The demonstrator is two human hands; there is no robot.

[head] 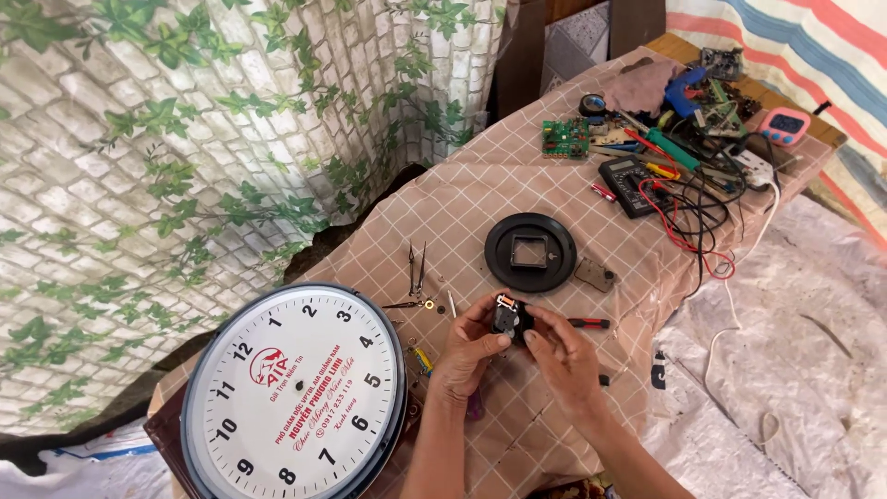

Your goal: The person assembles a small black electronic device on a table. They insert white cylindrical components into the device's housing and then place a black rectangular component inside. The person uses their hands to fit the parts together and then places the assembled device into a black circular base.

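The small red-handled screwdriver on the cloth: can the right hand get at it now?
Probably yes, once freed. The red-handled screwdriver lies uncovered just beside the right hand, but both hands grip the black clock movement.

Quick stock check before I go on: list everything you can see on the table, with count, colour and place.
clock mechanism: one, black, held in both hands
clock face: one, white with dark rim, near left corner
round back plate: one, black, table centre
clock hands: a few, dark, loose beside the face
small screwdriver: one, red handle, right of the hands
multimeter: one, black, red and black leads, far right
circuit board: one, green, far end
timer: one, pink, far right
tablecloth: one, beige checked
left hand: gripping the mechanism
right hand: gripping the mechanism
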